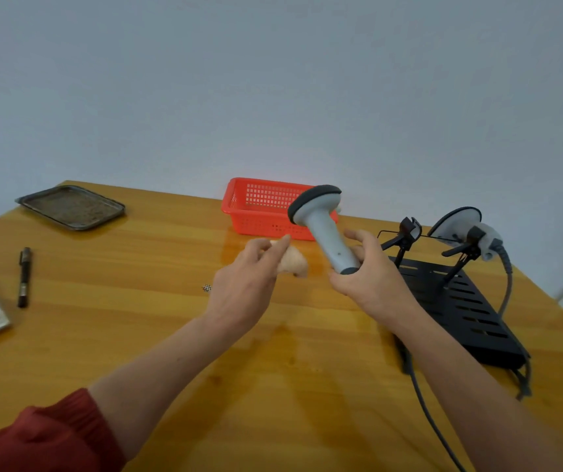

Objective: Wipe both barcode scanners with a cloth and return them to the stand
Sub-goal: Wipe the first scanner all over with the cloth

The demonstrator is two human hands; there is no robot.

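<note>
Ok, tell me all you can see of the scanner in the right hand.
The scanner looks like light grey plastic, with a dark grey rim round its wide head and a dark cap at the handle end. It is held above the table, tilted, head up. The right hand grips its lower handle.

Basket [236, 202] behind cloth [294, 264], stand [470, 305] right.

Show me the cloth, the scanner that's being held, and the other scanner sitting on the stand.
cloth [294, 264]: head view, on its bunched middle.
held scanner [327, 236]: head view, on its grey handle.
docked scanner [457, 221]: head view, on its round head.
</note>
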